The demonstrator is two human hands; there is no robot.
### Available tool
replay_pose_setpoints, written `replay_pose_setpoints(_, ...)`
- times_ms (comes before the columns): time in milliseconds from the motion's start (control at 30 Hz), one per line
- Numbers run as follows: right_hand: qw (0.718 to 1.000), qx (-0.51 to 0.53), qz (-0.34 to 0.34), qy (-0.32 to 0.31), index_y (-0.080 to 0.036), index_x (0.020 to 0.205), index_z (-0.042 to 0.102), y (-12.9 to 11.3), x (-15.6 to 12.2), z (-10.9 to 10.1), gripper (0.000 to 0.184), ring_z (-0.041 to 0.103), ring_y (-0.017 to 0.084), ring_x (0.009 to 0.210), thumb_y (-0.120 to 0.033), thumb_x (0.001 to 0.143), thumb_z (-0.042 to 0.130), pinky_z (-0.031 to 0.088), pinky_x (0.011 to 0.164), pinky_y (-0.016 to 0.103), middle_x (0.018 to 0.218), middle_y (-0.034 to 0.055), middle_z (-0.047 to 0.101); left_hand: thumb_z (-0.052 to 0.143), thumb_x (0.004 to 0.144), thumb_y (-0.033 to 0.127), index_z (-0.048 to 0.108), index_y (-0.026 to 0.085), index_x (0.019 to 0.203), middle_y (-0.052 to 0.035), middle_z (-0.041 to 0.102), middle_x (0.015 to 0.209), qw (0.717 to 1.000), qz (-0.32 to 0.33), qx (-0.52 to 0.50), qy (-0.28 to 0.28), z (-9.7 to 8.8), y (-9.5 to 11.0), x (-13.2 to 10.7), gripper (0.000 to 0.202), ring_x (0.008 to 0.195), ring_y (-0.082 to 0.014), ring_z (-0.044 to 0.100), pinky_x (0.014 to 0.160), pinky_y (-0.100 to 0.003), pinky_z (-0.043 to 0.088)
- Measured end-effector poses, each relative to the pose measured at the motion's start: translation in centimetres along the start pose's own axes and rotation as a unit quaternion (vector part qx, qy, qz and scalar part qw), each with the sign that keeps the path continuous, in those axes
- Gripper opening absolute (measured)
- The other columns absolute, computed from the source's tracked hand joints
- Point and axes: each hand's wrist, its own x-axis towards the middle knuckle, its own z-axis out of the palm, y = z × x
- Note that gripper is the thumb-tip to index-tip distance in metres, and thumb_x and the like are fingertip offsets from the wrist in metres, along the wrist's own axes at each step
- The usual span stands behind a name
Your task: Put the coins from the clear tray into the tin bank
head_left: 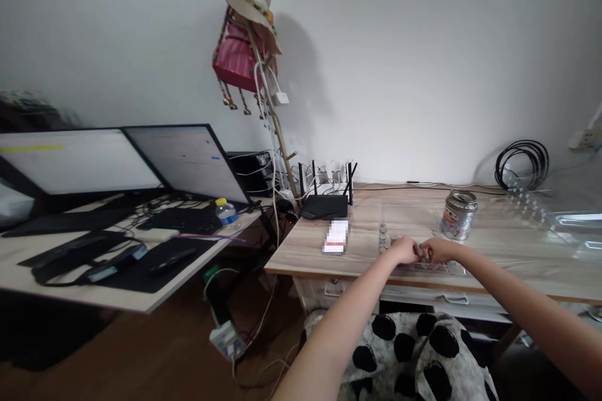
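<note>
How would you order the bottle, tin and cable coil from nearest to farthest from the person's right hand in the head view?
1. Tin: just beyond the right hand.
2. Cable coil: back right, by the wall.
3. Bottle: far left, on the other desk.

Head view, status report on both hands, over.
Left hand and right hand nearly meeting at desk; small pieces between them, grip unclear. Round pieces lined up leftward. Metal can upright just beyond right hand.
</note>
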Motion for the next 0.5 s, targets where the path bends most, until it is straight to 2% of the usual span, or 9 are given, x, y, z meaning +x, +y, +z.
replay_pose_setpoints(100,1.0,0.002,-0.014,-0.017,-0.019,0.067,0.063,0.1,0.1,0.1,0.019,0.054,0.013,0.065,-0.015,0.051,0.054,0.036,0.059,0.022,0.068,0.0008,0.062,0.059,0.056,0.026,0.064,0.019,0.068,-0.0031,0.061,0.067,1.0,0.002,-0.001,-0.005,0.2,0.0,-0.4,0.015,0.066,-0.0155,0.054,0.067,-0.025,0.04)
replay_pose_setpoints(300,0.995,0.012,0.007,-0.094,-0.02,0.074,0.065,0.8,0.5,-0.3,0.029,0.051,0.01,0.046,-0.013,0.05,0.05,0.037,0.049,0.022,0.054,-0.0013,0.059,0.05,0.065,0.027,0.064,0.019,0.076,-0.0024,0.061,0.067,1.0,-0.005,0.004,0.01,0.4,0.1,-0.7,0.019,0.06,-0.0126,0.052,0.061,-0.023,0.039)
replay_pose_setpoints(500,0.993,-0.021,-0.012,-0.112,-0.021,0.071,0.067,1.4,0.2,-1.6,0.029,0.053,0.012,0.058,-0.014,0.045,0.055,0.037,0.054,0.021,0.061,-0.0026,0.061,0.05,0.065,0.033,0.064,0.018,0.066,-0.0046,0.059,0.058,0.999,-0.014,0.036,0.006,0.4,0.2,-0.8,0.021,0.057,-0.0141,0.052,0.06,-0.024,0.038)
